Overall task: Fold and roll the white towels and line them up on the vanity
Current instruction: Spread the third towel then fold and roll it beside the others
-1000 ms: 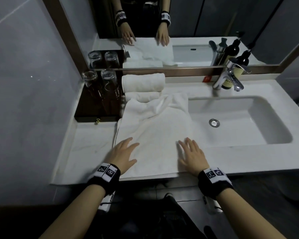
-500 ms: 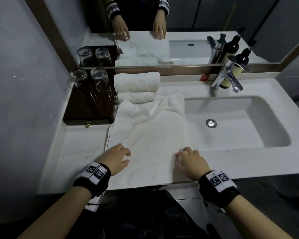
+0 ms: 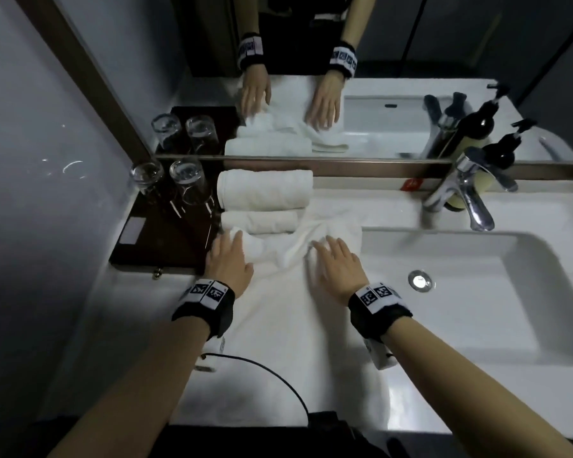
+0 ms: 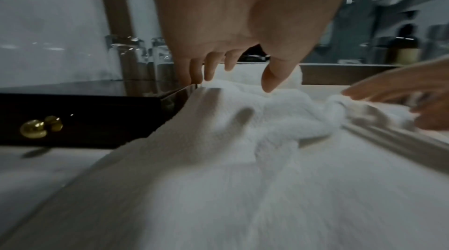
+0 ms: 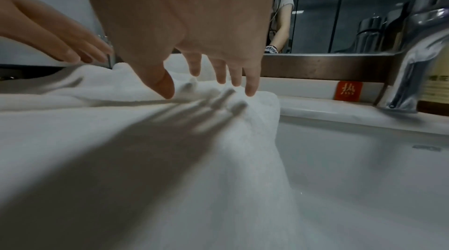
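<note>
A white towel (image 3: 288, 325) lies spread lengthwise on the vanity (image 3: 129, 332) left of the sink, its far end bunched and wrinkled (image 4: 279, 119). My left hand (image 3: 229, 259) hovers with fingers spread over the far left corner of the towel (image 5: 170, 138), beside the dark tray. My right hand (image 3: 338, 262) is stretched flat over the rumpled far right part, fingers straight. Two rolled white towels (image 3: 265, 190) (image 3: 258, 221) lie against the mirror ledge just beyond the spread towel. Neither hand grips anything.
A dark tray (image 3: 166, 239) with two upturned glasses (image 3: 146, 173) stands at the left; its brass knob (image 4: 34, 131) faces me. The sink basin (image 3: 477, 292), chrome tap (image 3: 467, 190) and pump bottles (image 3: 470, 137) are at the right. A mirror runs along the back.
Both hands have moved from the towel's near edge forward to its bunched far end. The camera has moved closer over the vanity.
</note>
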A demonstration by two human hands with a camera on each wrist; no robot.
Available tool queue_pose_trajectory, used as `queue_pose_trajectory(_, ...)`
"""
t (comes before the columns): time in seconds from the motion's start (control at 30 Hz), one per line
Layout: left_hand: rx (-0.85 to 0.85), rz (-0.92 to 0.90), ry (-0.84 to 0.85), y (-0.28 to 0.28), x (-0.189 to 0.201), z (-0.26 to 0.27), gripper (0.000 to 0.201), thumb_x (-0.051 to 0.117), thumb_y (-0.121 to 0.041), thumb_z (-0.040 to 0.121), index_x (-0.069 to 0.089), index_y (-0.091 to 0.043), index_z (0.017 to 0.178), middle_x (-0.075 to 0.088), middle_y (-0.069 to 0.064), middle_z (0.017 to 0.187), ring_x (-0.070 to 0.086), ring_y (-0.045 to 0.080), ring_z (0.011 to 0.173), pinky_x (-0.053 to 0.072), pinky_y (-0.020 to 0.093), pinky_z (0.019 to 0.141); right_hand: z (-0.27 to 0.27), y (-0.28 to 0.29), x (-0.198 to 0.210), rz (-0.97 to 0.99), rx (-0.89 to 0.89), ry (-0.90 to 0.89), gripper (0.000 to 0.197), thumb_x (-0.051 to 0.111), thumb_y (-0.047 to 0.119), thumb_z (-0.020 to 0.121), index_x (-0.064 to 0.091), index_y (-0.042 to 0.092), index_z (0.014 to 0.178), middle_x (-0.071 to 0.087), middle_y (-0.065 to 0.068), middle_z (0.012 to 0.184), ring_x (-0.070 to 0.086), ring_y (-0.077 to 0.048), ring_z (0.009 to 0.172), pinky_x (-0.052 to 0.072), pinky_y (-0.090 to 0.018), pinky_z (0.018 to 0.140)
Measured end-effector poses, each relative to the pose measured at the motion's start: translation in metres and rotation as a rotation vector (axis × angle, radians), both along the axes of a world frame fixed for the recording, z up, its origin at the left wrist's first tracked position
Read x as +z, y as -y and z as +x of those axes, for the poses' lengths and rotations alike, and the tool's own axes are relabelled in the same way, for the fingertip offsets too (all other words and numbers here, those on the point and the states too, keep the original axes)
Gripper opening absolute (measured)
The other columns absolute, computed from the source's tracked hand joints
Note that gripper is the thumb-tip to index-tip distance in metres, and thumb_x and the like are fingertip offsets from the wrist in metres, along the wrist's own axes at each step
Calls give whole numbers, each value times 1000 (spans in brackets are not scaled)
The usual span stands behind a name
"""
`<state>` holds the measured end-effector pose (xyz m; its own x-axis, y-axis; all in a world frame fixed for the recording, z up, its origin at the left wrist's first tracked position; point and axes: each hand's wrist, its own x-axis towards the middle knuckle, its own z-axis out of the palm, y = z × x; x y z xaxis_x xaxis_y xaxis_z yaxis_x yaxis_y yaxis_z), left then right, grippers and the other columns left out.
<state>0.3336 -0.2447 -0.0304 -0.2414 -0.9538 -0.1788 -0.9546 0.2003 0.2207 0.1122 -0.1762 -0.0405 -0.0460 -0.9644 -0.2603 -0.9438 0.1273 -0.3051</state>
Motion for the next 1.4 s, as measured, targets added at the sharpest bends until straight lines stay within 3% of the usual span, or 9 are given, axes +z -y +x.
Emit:
queue_pose_trajectory(0.17,242,162,-200,26,5,-2,56,53,-25,93,29,-4,138,46,20,137,42,36,126,37,43,100,-11,38,-2,-13,90,-30,64,44,16,91,15,21,148,10,-8,157,5,-28,146,18,-49,116)
queue_pose_trajectory(0.33,381,183,-511,31,2,-1,61,70,-16,82,41,-1,133,51,17,133,48,31,122,37,34,97,-6,62,1,-50,161,-24,51,37,24,96,24,17,145,24,-4,154,12,-27,145,14,-47,116)
queue_pose_trajectory(0.57,70,305,-552,2,-9,3,25,66,5,76,56,-18,79,55,-6,70,53,18,71,38,13,57,32,63,-6,-197,408,151,58,55,16,79,44,13,136,47,-10,137,37,-28,132,24,-40,111)
queue_pose_trajectory(0.83,25,373,-602,-8,-1,24,24,53,-13,81,69,-17,99,61,-5,99,58,14,100,42,24,90,77,54,-21,-15,402,17,39,50,30,90,52,29,129,50,0,136,33,-20,135,12,-47,113)
queue_pose_trajectory(0.93,95,278,-713,7,3,28,30,44,2,88,70,-8,98,58,5,114,52,19,116,33,17,95,85,47,-19,20,389,-51,43,46,29,92,45,28,135,42,-2,143,26,-22,139,9,-49,114)
queue_pose_trajectory(1.07,173,221,-420,28,-4,22,34,45,-6,91,56,-6,124,26,10,151,27,24,138,24,28,113,88,32,-18,96,421,-138,61,45,34,92,20,27,147,16,-3,157,7,-26,146,7,-54,115)
queue_pose_trajectory(1.17,123,315,-144,33,-8,8,36,48,-16,90,50,-16,126,8,10,154,16,28,139,27,36,112,88,25,-13,136,407,-146,65,44,32,93,11,26,149,6,-4,160,1,-28,147,7,-55,116)
queue_pose_trajectory(1.3,135,356,-47,36,-7,-2,32,48,-17,89,52,-17,121,22,14,145,22,31,135,29,37,109,85,21,-4,72,396,-42,53,44,24,93,28,22,144,15,-9,157,9,-28,145,15,-51,114)
queue_pose_trajectory(1.4,147,240,-215,42,-8,2,27,48,-8,87,59,-14,111,38,12,134,39,29,124,35,33,103,79,22,0,-68,309,97,32,49,21,92,56,19,123,40,-8,144,29,-21,138,15,-42,115)
